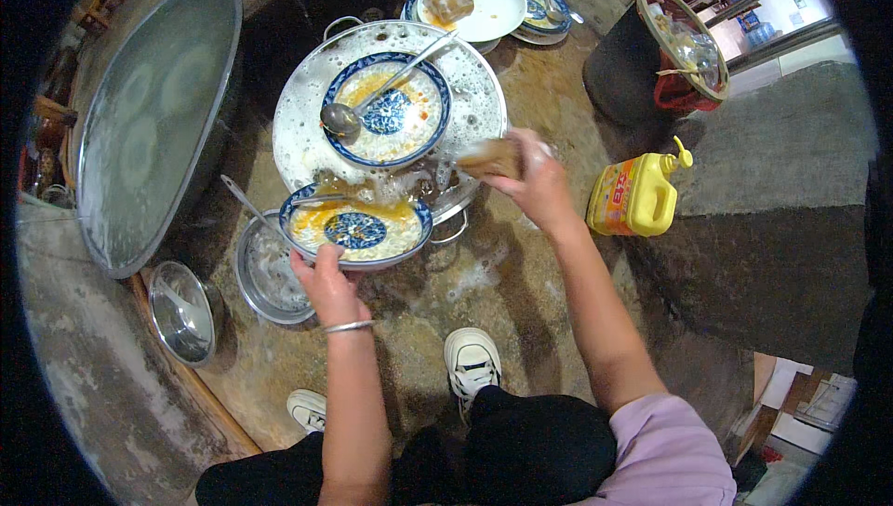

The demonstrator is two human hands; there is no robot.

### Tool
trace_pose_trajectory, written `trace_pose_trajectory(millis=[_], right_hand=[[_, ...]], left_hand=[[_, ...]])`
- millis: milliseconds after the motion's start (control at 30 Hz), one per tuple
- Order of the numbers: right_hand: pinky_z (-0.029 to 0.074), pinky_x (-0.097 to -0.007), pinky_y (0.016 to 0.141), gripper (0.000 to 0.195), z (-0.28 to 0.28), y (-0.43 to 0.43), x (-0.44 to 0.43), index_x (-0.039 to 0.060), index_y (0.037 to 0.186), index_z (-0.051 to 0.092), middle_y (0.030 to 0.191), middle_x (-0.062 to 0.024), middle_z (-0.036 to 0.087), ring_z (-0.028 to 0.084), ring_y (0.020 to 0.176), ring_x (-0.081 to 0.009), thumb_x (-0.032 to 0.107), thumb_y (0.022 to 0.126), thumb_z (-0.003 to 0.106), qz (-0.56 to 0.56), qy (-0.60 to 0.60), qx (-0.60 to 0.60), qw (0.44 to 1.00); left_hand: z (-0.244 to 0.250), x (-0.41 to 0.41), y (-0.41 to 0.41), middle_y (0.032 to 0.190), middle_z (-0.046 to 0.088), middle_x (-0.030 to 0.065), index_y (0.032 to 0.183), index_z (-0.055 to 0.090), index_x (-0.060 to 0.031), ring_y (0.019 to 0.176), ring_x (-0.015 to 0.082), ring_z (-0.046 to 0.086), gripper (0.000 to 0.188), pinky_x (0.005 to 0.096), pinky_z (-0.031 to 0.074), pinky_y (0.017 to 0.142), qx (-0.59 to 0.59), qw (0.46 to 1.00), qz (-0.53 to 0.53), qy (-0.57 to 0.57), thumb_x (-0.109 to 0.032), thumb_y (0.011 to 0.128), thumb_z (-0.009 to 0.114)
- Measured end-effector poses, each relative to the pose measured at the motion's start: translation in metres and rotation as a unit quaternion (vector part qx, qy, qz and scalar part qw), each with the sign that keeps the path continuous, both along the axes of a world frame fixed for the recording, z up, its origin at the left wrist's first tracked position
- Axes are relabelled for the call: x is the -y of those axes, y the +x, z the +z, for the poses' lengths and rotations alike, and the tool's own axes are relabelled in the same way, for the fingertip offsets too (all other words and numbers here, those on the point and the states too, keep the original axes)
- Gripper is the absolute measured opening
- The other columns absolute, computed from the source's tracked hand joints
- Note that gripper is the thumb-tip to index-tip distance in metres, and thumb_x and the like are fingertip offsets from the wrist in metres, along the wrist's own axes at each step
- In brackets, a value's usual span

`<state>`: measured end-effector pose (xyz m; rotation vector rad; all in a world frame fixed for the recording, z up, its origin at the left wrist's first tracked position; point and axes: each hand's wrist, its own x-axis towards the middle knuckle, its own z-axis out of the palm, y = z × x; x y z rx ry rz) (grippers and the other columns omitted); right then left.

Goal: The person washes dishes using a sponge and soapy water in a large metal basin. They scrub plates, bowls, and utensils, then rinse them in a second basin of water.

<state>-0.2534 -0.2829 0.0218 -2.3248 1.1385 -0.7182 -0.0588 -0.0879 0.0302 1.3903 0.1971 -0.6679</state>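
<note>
My left hand (pixel 331 286) grips the near rim of a blue-and-white patterned dish (pixel 356 230), tilted, with orange residue and a utensil handle in it. To its right, my right hand (pixel 541 171) holds a brown sponge or scrubbing pad (pixel 492 158), blurred, over the right edge of a round metal basin (pixel 296 136) of foamy water. Another patterned plate (pixel 425 126), soiled with orange residue, lies in the foam with a metal ladle (pixel 342 119) across it. Beneath the held dish, partly hidden, stands a small metal bowl (pixel 261 283) of suds with a spoon handle sticking out.
A large tub of water (pixel 150 122) stands left, an empty-looking metal bowl (pixel 183 314) below it. Stacked plates (pixel 499 7) with a brown block lie beyond the basin. A yellow pump bottle (pixel 633 195) and a filled waste bin (pixel 621 63) are at right.
</note>
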Motion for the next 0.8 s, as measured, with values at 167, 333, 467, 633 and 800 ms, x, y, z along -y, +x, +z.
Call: trace_pose_trajectory(millis=[167,333,467,633,800], right_hand=[[0.051,-0.0386,0.066,0.019,-0.024,0.043,0.005,0.0069,0.091,0.057,0.088,-0.0134,0.059,0.058,0.08,-0.0306,0.011,0.072,0.06,0.116,-0.136,-0.247,0.952],[0.052,-0.039,0.063,0.013,-0.068,0.065,0.0,0.0052,0.078,0.064,0.08,-0.0134,0.062,0.061,0.079,-0.0318,0.016,0.076,0.057,0.174,-0.103,-0.346,0.916],[0.051,-0.0429,0.066,0.027,-0.018,0.074,-0.013,0.0019,0.08,0.065,0.075,-0.0196,0.063,0.063,0.071,-0.0338,0.027,0.071,0.063,0.125,0.08,-0.2,0.968],[0.049,-0.0428,0.068,0.018,0.043,0.09,-0.091,0.0042,0.085,0.063,0.078,-0.0183,0.061,0.06,0.077,-0.0343,0.015,0.07,0.062,0.195,0.146,0.041,0.969],[0.047,-0.0419,0.079,0.025,0.011,0.115,-0.121,0.0058,0.093,0.06,0.108,-0.0151,0.054,0.054,0.093,-0.0366,0.011,0.069,0.064,0.275,0.013,0.062,0.96]], left_hand=[[0.029,-0.013,0.002,0.097,0.056,0.0061,0.117,0.042,-0.0076,0.082,0.0147,0.058,0.042,0.0277,0.048,0.062,0.023,0.998,-0.052,0.034,-0.014,0.077,0.053],[0.043,-0.008,-0.002,0.11,0.052,0.0127,0.129,0.032,0.004,0.096,0.0166,0.052,0.054,0.0289,0.042,0.085,0.171,0.98,-0.086,0.049,-0.005,0.08,0.053],[0.041,-0.015,0.015,0.114,0.051,0.0164,0.13,0.03,0.0061,0.102,0.02,0.051,0.054,0.0296,0.039,0.09,0.249,0.963,-0.09,0.056,-0.004,0.08,0.05],[0.009,-0.022,0.027,0.12,0.048,0.0155,0.129,0.032,0.0077,0.105,0.0209,0.05,0.05,0.0307,0.037,0.093,0.201,0.977,-0.066,0.001,-0.009,0.084,0.047],[0.012,-0.022,0.014,0.117,0.051,0.013,0.128,0.036,0.0038,0.104,0.0185,0.051,0.042,0.03,0.041,0.088,0.118,0.992,-0.042,-0.027,-0.023,0.095,0.041]])
